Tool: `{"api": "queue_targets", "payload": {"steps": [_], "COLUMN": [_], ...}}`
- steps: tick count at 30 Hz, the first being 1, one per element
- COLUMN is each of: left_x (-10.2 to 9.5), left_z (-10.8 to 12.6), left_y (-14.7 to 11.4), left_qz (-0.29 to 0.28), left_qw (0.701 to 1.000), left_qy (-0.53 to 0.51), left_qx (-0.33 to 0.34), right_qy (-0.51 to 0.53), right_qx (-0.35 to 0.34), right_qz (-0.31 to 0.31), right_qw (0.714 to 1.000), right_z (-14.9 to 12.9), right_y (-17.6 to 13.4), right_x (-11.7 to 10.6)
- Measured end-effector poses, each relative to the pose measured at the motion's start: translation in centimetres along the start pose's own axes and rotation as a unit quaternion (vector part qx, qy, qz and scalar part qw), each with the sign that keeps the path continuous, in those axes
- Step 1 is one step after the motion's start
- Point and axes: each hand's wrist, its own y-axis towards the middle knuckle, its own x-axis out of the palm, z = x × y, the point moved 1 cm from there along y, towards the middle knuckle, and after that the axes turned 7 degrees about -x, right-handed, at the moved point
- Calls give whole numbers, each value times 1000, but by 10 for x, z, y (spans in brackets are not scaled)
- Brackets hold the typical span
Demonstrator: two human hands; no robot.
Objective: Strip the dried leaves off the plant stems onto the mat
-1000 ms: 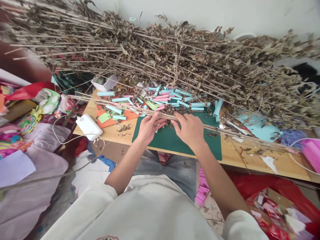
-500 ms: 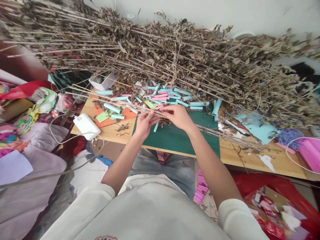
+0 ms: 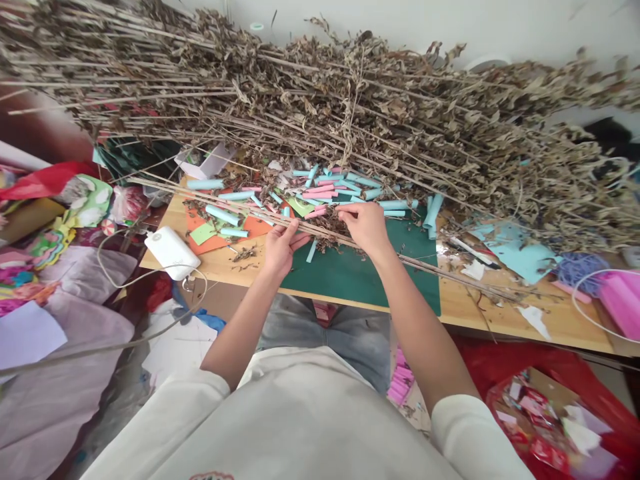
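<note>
My left hand is closed round a few thin dried stems, which run from the upper left across the table to the lower right. My right hand is beside the same stems, thumb and forefinger pinched just above them. Whatever lies in that pinch is too small to make out. Crumbled dry leaves lie between the two hands. Behind them are several rolled blue paper tubes and pink paper tubes. Under my hands is a dark green mat.
A large heap of dried leafy stalks spans the back of the table. At the left edge stands a white power bank with a cable. Blue paper and purple yarn lie right. A red bag sits below.
My right hand has moved slightly right, away from my left hand, and the gap between them is wider. My left hand has shifted a little left, still holding the stems.
</note>
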Motion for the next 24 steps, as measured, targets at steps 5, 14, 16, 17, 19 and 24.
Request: {"api": "queue_targets", "payload": {"steps": [5, 14, 16, 17, 19, 24], "left_x": [1, -1, 0, 0, 1, 3], "left_z": [0, -4, -3, -2, -1, 0], "left_y": [0, 4, 4, 4, 4, 3], "left_qz": [19, 28, 32, 33, 32, 39], "left_qw": [1000, 999, 999, 999, 999, 998], "left_qy": [13, 3, 3, 4, 3, 10], "left_qx": [6, 33, 35, 37, 40, 45], "right_qy": [-61, -19, -14, -17, -25, -5], "right_qx": [-79, -74, -75, -79, -89, -123], "right_qz": [-61, -35, -32, -35, -39, -3], "right_qw": [993, 996, 997, 996, 995, 992], "right_z": [-6, -16, -17, -17, -16, -15], "right_y": [-10, -22, -20, -20, -20, -23], "right_x": [-7, 8, 11, 12, 15, 22]}}
